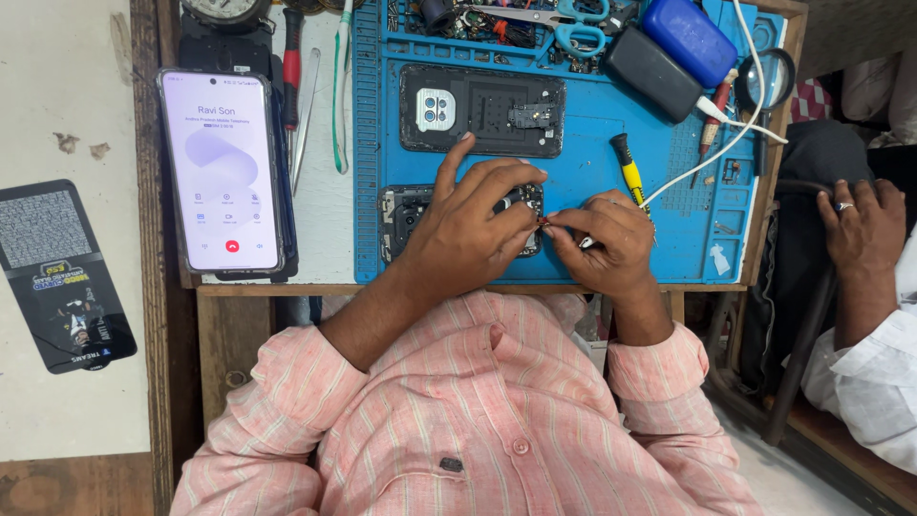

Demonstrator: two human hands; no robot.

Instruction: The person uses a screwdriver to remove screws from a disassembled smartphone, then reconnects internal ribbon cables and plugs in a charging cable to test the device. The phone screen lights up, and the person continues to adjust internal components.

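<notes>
Left hand: the left hand [473, 225] lies spread, fingers open, pressing flat on an opened black phone body [406, 215] at the near edge of the blue silicone repair mat [592, 182].
Right hand: the right hand [607, 239] is pinched shut on a tiny dark part [543, 224] beside the phone's right end.
Far side: a black phone back cover [482, 110] lies just beyond.
Left: a lit white-screened smartphone [222, 172] rests on the wooden bench.
Right: another person's hand [860, 225] rests well apart.

Materials on the bench
Matt blue rubbery mat [592, 205]; glossy glass phone screen [221, 170] left; worn wooden table edge [287, 290]; striped pink cloth shirt [478, 411] near.
</notes>
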